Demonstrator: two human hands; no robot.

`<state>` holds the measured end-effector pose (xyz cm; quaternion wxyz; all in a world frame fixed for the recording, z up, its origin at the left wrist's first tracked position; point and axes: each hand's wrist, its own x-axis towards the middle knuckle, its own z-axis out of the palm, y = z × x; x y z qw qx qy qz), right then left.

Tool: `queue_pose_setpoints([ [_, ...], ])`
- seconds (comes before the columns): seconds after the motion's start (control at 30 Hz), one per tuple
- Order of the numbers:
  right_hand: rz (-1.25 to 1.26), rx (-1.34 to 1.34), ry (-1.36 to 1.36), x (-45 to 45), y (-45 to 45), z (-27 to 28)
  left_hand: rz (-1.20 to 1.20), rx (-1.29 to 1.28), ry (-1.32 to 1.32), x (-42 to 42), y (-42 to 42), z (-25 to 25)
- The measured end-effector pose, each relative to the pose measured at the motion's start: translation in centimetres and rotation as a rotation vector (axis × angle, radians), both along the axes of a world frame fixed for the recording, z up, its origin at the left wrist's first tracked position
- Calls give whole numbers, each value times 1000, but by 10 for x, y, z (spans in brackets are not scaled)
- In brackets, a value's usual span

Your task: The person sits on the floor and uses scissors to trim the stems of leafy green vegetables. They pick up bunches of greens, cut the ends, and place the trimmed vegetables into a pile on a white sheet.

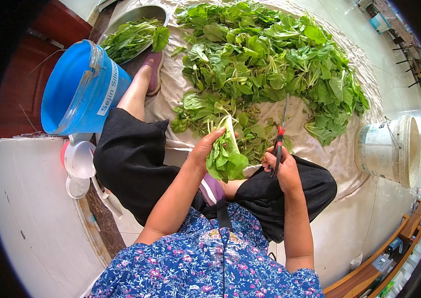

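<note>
My left hand (203, 151) grips a small bunch of leafy greens (227, 164), its leaves hanging towards me and its pale stems pointing away. To the right, my right hand (283, 167) holds a pair of scissors (279, 138) with red and black handles; the blades point away from me and look closed. Beyond both hands a large heap of leafy greens (255, 52) lies on a cream cloth (370, 85). Smaller loose leaves and trimmings (253, 138) lie just past my hands. A metal basin (163, 15) at the upper left holds more greens (132, 37).
A blue plastic bucket (83, 93) lies tilted at the left by my leg. On the right is a white bucket (381, 147). White plastic dippers (80, 160) are beside the left wall. A wooden shelf (359, 287) with small items stands at the lower right.
</note>
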<state>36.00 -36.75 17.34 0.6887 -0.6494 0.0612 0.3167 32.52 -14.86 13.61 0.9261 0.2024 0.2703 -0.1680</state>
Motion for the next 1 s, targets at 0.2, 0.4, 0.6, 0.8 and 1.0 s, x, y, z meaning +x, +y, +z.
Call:
queue_pose_setpoints([
  [0.2, 269, -38, -12, 0, -13, -7, -159, 251, -153, -1, 6, 13],
  [0.4, 631, -513, -275, 11, -26, 32, -134, 548, -238, -1, 6, 23],
  [0.6, 668, -326, -76, 13, -32, 24, -130, 319, -177, -1, 8, 32],
  [0.8, 670, -229, -36, 12, -29, 10, -200, 396, -150, -3, 7, 23],
  [1.0, 684, -238, -62, 14, -31, 11, -247, 486, -155, -3, 5, 18],
])
